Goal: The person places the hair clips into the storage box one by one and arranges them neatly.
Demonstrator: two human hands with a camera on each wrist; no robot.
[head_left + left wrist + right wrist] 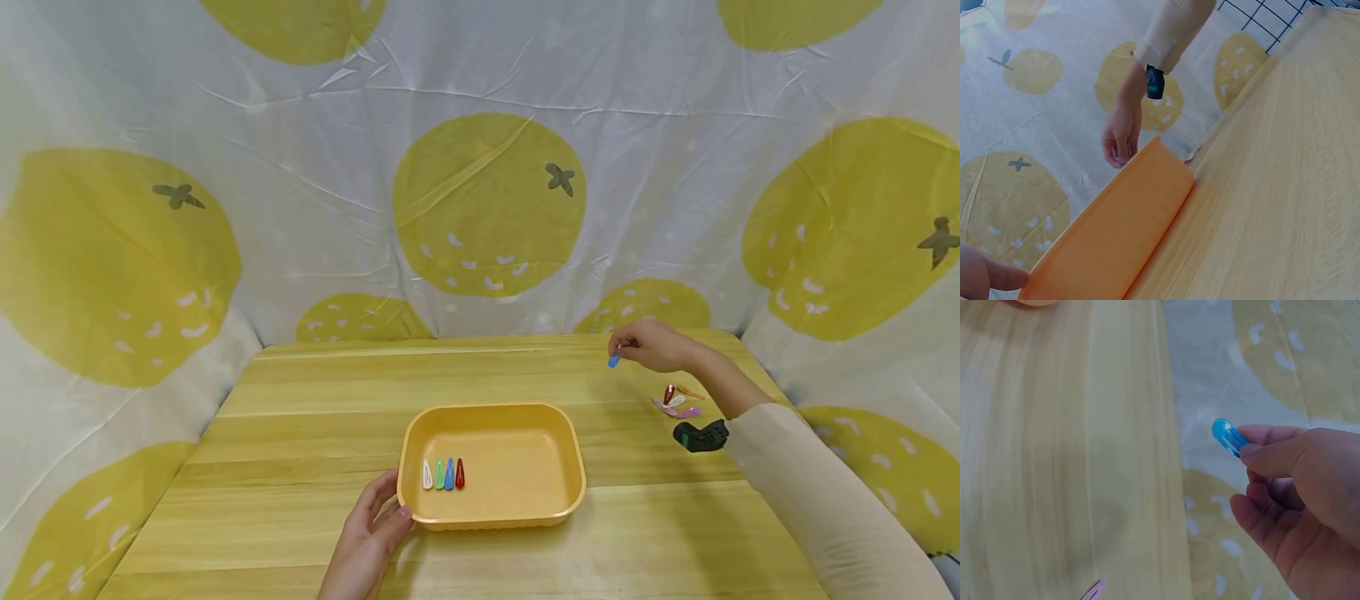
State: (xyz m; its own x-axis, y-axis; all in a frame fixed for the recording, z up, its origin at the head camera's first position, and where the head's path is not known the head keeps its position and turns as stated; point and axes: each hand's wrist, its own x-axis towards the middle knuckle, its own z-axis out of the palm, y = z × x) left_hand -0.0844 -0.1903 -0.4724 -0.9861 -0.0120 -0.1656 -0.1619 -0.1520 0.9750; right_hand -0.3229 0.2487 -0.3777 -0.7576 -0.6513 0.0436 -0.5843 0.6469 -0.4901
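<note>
Between thumb and forefinger my right hand pinches a blue snap hair clip, held above the table's far right part. My left hand grips the near left corner of a yellow-orange plastic tray, its thumb on the rim. Inside the tray, at the left, a white hair clip, a green hair clip, a blue hair clip and a red hair clip lie side by side in a row. In the left wrist view the tray's wall hides its inside.
A small pile of hair clips lies on the table's right side, with a dark red clip, a white clip, a purple clip and an orange clip. A fruit-patterned curtain borders the wooden table.
</note>
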